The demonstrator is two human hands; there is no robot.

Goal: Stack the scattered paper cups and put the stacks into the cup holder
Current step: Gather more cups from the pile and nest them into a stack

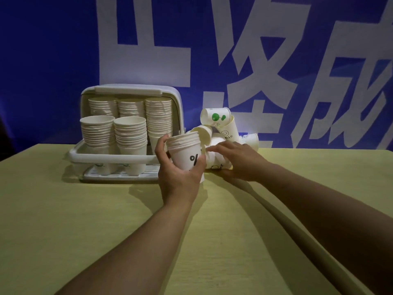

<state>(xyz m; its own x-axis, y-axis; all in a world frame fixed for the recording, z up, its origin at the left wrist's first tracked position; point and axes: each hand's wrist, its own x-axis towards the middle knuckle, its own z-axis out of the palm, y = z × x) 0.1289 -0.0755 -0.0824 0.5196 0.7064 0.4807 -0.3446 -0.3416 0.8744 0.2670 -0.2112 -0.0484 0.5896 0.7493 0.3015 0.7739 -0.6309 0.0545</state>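
Left hand [178,177] grips the nested stack [186,153] upright.
Rims up to receive cups; right hand [236,161], fingers relaxed, reaches into the loose pile [221,133].

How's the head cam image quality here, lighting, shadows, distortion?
Head view: dim overall, with a brighter patch on the blue backdrop; both forearms throw long soft shadows on the yellow table; wide-angle bending at the edges; the cup stack in the left hand is sharp; the right hand looks slightly soft.
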